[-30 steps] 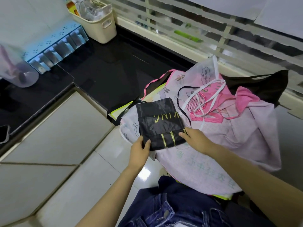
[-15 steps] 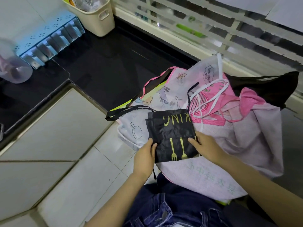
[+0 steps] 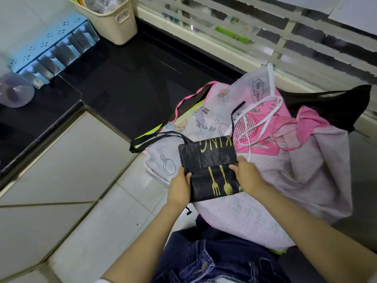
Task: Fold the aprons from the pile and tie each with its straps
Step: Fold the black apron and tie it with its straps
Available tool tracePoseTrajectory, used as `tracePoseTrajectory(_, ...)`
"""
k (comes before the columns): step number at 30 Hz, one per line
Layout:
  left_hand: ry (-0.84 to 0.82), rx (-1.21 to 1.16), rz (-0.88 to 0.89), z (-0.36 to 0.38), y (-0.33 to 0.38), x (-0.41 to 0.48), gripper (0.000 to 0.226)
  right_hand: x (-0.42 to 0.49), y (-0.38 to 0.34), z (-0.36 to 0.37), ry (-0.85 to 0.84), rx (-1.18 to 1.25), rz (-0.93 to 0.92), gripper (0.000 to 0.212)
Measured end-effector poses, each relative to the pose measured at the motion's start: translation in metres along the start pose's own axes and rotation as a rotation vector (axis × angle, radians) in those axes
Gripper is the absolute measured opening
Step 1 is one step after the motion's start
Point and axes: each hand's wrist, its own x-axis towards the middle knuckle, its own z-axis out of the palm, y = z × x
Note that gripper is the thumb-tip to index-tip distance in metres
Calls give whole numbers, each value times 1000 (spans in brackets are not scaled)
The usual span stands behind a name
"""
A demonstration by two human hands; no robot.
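From the head camera, a folded black apron [image 3: 208,160] with gold cutlery print lies on top of a pile of pink and white aprons [image 3: 306,170], which reaches onto a black countertop [image 3: 122,78]. The left hand [image 3: 179,188] grips the apron's left edge, thumb on top. The right hand [image 3: 247,176] pinches its right edge.

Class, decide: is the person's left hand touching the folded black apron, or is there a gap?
Touching. The head view shows the left hand gripping the left edge of the black apron, thumb over the fabric.
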Motion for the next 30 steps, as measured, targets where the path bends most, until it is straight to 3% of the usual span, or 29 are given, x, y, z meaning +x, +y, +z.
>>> tracePoseTrajectory(5,32,9,-26,-2,2,-1,12,-2,-4,1,-21,-55,39,34)
tracePoseTrajectory(8,86,95,3,-7,5,-2,21,-8,-10,-3,73,-117,30,32)
tracePoseTrajectory(12,119,209,78,-13,14,6,23,-11,-28,-13,319,-266,-269,49)
tracePoseTrajectory(15,154,123,94,-19,27,17,14,-3,-45,-17,60,-331,-396,68)
tracePoseTrajectory(18,220,63,76,-28,37,38,13,9,-58,-19,-177,-382,-321,73)
tracePoseTrajectory(22,156,100,75,-31,41,73,28,19,-61,-15,-154,-386,-334,60)
tracePoseTrajectory(26,8,-133,8,-38,56,94,38,22,-55,-7,-158,-435,-358,64)
tracePoseTrajectory(30,49,-275,127,-51,74,100,39,23,-52,-4,-131,-444,-379,65)
